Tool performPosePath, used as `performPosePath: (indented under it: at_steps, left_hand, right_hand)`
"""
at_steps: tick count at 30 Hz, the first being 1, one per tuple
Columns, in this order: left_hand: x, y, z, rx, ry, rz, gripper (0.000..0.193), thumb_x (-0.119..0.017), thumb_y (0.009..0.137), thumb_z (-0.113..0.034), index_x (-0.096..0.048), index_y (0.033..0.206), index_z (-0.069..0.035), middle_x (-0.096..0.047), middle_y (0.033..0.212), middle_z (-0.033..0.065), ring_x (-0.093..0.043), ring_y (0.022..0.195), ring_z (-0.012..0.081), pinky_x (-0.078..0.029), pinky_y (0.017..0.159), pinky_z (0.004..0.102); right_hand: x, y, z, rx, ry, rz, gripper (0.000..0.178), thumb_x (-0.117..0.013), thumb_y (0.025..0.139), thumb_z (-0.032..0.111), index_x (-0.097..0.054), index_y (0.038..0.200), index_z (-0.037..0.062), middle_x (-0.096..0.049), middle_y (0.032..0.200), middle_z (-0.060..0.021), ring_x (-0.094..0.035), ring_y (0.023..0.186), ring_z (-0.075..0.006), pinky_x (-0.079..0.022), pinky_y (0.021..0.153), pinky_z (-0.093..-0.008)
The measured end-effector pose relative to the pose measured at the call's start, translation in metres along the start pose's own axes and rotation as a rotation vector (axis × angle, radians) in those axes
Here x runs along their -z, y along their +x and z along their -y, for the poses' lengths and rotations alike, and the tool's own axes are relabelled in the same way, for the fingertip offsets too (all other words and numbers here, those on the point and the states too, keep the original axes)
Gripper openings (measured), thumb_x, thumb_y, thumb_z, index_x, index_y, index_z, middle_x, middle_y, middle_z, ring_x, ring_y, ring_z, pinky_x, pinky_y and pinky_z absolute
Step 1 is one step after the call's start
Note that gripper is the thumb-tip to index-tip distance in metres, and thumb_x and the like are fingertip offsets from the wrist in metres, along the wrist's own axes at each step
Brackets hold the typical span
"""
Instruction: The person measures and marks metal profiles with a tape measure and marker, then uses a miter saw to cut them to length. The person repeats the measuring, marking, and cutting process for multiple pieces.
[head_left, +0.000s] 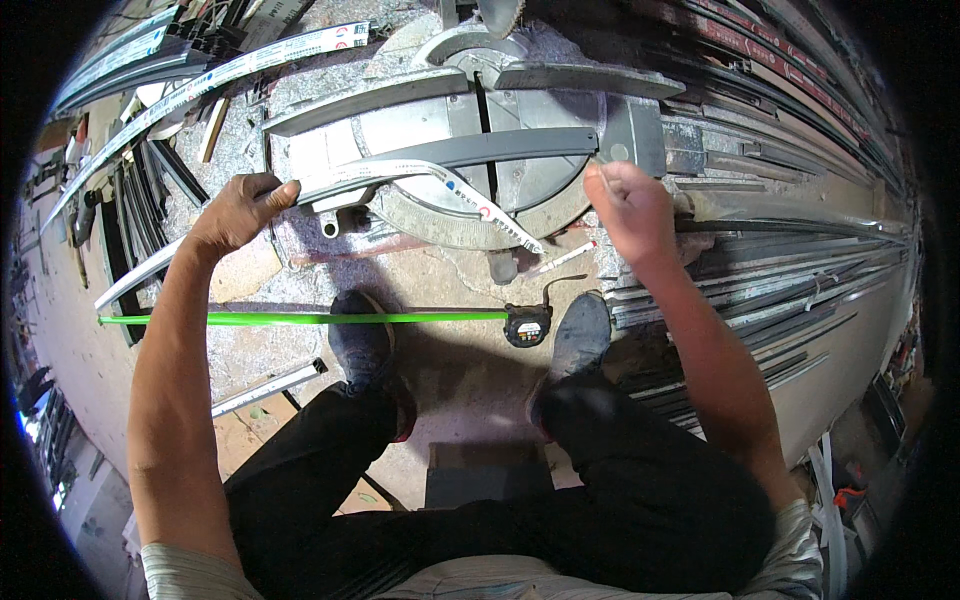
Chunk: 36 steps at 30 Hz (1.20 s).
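A long grey profile strip lies across the round metal bed of a mitre saw. My left hand is closed round its left part, with the thumb along the top. White printed film has come off the strip's right part and hangs loose in front of the bed. Close to the strip's right end is my right hand, a fist with fingers pressed together; what it pinches is too small to make out. A tape measure rests between my shoes, its green blade drawn out to the left.
A slim white stick with a red tip lies in front of the saw. Stacked metal profiles fill the right side. More profiles lie at the far left. My shoes stand on either side of the tape measure.
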<state>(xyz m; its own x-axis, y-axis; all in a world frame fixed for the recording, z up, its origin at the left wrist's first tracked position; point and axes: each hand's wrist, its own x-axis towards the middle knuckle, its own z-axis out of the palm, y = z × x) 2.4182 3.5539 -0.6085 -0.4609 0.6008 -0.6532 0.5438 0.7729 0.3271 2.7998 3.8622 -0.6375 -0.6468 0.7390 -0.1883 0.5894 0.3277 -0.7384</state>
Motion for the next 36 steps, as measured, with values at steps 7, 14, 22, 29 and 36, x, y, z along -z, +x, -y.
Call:
performPosePath:
  at_steps: [7,14,22,29,36]
  left_hand:
    - [0.015,0.014,-0.002,0.003,0.004,-0.001,0.087,-0.062,0.095,-0.078,-0.078,0.106,0.007,-0.072,0.082,0.0146,-0.067,0.079,0.0251,-0.054,0.073,0.0438]
    - [0.026,0.026,-0.010,0.010,-0.004,0.023,0.089,-0.061,0.095,-0.080,-0.078,0.105,0.007,-0.073,0.083,0.0148,-0.067,0.080,0.0247,-0.054,0.076,0.0437]
    - [0.031,0.037,-0.003,-0.030,-0.007,-0.009,0.093,-0.057,0.094,-0.083,-0.079,0.106,0.006,-0.073,0.082,0.0158,-0.067,0.079,0.0245,-0.054,0.075,0.0442]
    - [0.027,0.046,0.008,-0.016,-0.045,-0.093,0.101,-0.061,0.089,-0.088,-0.078,0.107,0.010,-0.070,0.078,0.0155,-0.065,0.076,0.0255,-0.053,0.070,0.0449]
    - [0.037,0.050,0.001,0.008,-0.025,-0.043,0.105,-0.061,0.084,-0.093,-0.077,0.099,0.010,-0.066,0.071,0.0128,-0.061,0.067,0.0236,-0.049,0.060,0.0449]
  right_hand:
    - [-0.002,0.048,-0.001,-0.108,0.092,0.024,0.042,-0.074,0.100,0.039,-0.076,0.090,-0.0012,-0.073,0.070,-0.0087,-0.066,0.065,-0.0121,-0.053,0.064,-0.0330]
    - [-0.004,0.070,-0.015,-0.066,0.074,0.034,0.045,-0.076,0.098,0.042,-0.075,0.086,-0.0015,-0.071,0.069,-0.0107,-0.064,0.063,-0.0131,-0.052,0.063,-0.0344]
    - [-0.011,0.096,-0.018,-0.082,0.068,0.074,0.041,-0.076,0.103,0.039,-0.071,0.097,-0.0012,-0.065,0.075,0.0012,-0.052,0.061,-0.0059,-0.041,0.053,-0.0255]
    - [-0.009,0.101,-0.005,-0.113,0.009,0.053,0.048,-0.076,0.100,0.043,-0.075,0.104,-0.0042,-0.074,0.086,-0.0143,-0.068,0.074,-0.0188,-0.051,0.069,-0.0331]
    - [-0.007,0.099,-0.004,-0.139,-0.014,0.051,0.052,-0.076,0.098,0.045,-0.076,0.110,-0.0052,-0.080,0.097,-0.0215,-0.078,0.087,-0.0262,-0.057,0.082,-0.0370]
